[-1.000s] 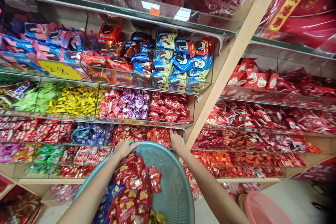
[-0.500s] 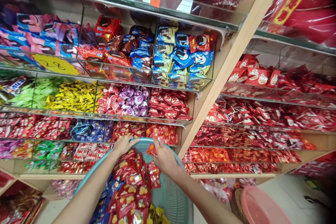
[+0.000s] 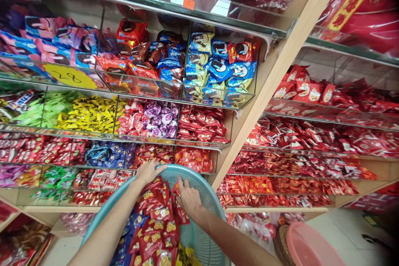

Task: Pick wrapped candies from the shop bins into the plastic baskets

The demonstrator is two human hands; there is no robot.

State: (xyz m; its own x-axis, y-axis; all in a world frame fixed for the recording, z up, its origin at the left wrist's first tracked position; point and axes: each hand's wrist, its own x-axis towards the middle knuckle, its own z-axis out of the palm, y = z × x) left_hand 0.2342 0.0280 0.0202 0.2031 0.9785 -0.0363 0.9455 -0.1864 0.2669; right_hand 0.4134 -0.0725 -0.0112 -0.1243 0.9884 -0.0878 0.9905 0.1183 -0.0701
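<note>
My left hand [image 3: 147,174] is closed over the far rim of a teal plastic basket [image 3: 93,223]. Inside the basket, my right hand [image 3: 189,198] lies low over the candies with its fingers apart, touching or just above a small red candy packet [image 3: 176,188]. Red packets with an orange-slice print [image 3: 154,239] fill the basket's middle. Dark blue packets [image 3: 122,239] lie along its left side, and yellow-wrapped candies [image 3: 187,255] are at the near end. The right hand partly covers the packets under it.
Glass-fronted shelves of wrapped candies rise ahead, with red packets [image 3: 193,160] just beyond the basket. A yellow price tag [image 3: 69,76] marks an upper shelf. A slanting wooden upright [image 3: 249,133] divides the racks. A pink tub [image 3: 307,243] stands on the floor at right.
My right hand has moved down from the far rim into the basket, and the red packet it held is now low among the others. My left hand stays on the rim.
</note>
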